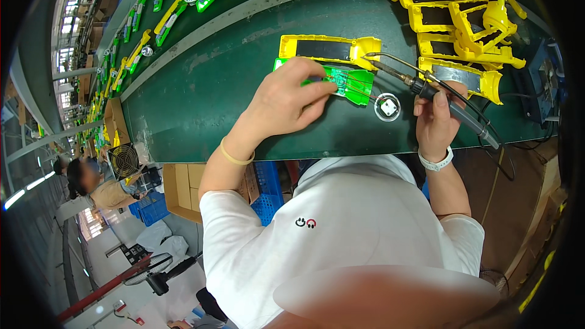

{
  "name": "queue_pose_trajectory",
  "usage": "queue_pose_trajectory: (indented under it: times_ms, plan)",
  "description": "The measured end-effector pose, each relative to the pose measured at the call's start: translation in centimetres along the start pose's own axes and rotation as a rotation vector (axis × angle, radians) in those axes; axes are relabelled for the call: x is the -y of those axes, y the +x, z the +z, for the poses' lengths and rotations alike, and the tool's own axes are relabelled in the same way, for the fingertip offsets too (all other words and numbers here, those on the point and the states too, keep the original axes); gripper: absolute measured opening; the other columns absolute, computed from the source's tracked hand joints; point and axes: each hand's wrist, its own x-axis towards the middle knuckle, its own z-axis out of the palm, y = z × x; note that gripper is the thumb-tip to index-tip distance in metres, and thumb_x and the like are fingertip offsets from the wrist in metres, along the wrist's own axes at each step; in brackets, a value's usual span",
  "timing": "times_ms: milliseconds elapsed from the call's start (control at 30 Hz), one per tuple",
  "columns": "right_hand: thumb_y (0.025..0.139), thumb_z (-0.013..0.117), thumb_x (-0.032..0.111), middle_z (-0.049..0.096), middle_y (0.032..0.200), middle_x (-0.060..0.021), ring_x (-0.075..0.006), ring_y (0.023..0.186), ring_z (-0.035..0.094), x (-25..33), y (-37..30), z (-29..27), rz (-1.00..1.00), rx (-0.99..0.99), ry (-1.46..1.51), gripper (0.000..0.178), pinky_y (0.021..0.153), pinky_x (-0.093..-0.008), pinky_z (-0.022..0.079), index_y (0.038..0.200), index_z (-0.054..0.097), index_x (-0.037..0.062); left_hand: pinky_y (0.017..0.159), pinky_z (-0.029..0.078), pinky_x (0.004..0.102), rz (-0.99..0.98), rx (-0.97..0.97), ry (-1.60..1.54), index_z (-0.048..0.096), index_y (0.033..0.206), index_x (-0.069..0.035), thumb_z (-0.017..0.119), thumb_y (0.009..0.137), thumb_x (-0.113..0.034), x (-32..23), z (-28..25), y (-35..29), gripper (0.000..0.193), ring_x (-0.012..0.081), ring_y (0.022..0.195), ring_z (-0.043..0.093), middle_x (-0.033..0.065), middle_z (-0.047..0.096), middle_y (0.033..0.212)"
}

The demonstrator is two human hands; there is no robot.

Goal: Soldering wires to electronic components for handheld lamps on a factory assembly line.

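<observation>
My left hand (pixel 289 97) is closed on a green plastic housing (pixel 359 92), with thumb and fingertips at its small circuit board (pixel 337 78). Thin red wires run over the board toward a round silver lamp reflector (pixel 387 107) lying to the right. Just behind lies a yellow housing half (pixel 367 47) with a dark panel. My right hand (pixel 434 123) grips a soldering iron (pixel 468 119) by its dark handle. A thin curved tube is attached to the iron, and its tip points left, above the right end of the two housings.
Several yellow housing frames (pixel 429 18) are piled at the back right, beside a dark blue box (pixel 541 79) with cables. A grey rail (pixel 244 15) crosses the green table (pixel 201 97). Beyond it, several green and yellow assemblies (pixel 170 17) stand in line. Another person (pixel 109 190) is at the far left.
</observation>
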Motion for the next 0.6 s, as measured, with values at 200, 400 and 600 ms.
queue_pose_trajectory:
  times_ms: [200, 400, 600]
  plan:
    - [0.089, 0.052, 0.016, 0.049, 0.075, -0.0072, -0.0133, 0.058, 0.048, -0.1, 0.3, 0.2, -0.098, -0.003, 0.006, 0.019, 0.053, -0.0232, 0.041, 0.1, 0.042, 0.0041, 0.081, 0.043, 0.0398, 0.039, -0.112, -0.06, 0.063, 0.095, -0.008, 0.071, 0.065, -0.011, -2.1, 3.0, 4.1, 0.032, 0.0281, 0.088, 0.055, 0.008, 0.057, 0.091]
    - [0.088, 0.052, 0.017, 0.05, 0.073, -0.008, -0.0131, 0.058, 0.048, 0.0, 0.3, -0.1, -0.086, -0.072, 0.063, 0.02, 0.052, -0.0217, 0.04, 0.1, 0.043, 0.0042, 0.061, 0.036, 0.034, -0.297, 0.071, -0.325, 0.06, 0.083, -0.007, 0.064, 0.075, -0.006, -1.5, 1.9, 4.1, 0.009, 0.0243, 0.063, 0.047, 0.006, 0.05, 0.066]
    - [0.088, 0.053, 0.017, 0.05, 0.073, -0.0073, -0.0121, 0.055, 0.048, 0.2, 0.3, -0.2, -0.043, -0.04, 0.043, 0.02, 0.05, -0.02, 0.038, 0.1, 0.043, 0.0049, 0.063, 0.037, 0.0345, -0.129, 0.051, -0.141, 0.059, 0.085, -0.007, 0.063, 0.075, -0.004, -0.9, 3.4, 3.3, 0.012, 0.024, 0.068, 0.048, 0.0073, 0.05, 0.07]
